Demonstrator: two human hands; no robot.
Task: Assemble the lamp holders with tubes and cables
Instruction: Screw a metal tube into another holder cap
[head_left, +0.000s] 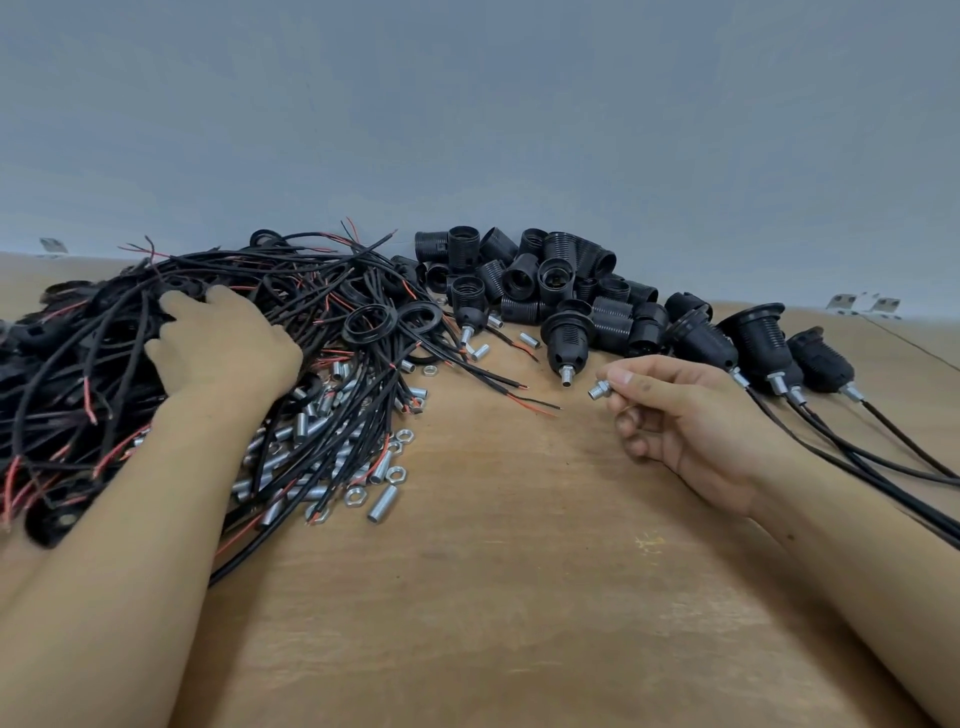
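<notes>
Behind the wooden worktable (519, 597) stood a plain grey wall (467, 104). On the table's left, the left hand (223, 343) lay on the tangled cable heap (104, 374), fingers spread and relaxed, gripping nothing. Loose metal tubes and hex nuts (332, 467) lay just beside that heap. The right hand (691, 415) pinched a threaded metal tube (598, 389) between thumb and fingertips. Black lamp holders (530, 275) were piled at the rear; assembled holders with cables (763, 348) lay at right.
</notes>
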